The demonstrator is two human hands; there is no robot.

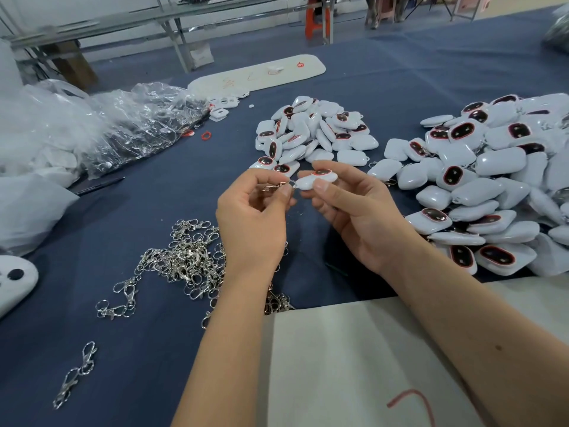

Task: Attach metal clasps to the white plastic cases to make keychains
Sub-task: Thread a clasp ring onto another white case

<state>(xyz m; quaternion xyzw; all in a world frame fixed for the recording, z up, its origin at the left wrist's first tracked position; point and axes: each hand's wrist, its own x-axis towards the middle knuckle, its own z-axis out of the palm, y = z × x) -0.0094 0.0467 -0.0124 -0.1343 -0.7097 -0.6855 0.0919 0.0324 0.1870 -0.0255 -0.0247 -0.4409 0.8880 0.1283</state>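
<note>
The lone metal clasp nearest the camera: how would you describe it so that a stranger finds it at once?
Start at the tangled heap of clasps on the blue cloth, left of the left forearm. Move toward the bottom left corner. There one clasp lies alone, stretched out, touching no other, far below the heap.

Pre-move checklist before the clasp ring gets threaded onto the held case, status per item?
1. Left hand pinches the metal clasp: ok.
2. Right hand holds the white case by its edges: ok.
3. Clasp ring meets the case's loop: cannot tell, fingertips hide the joint.
4. Spare clasps pile lies under the left forearm, within reach: ok.
5. Pile of cases lies just behind the hands: ok.
</note>
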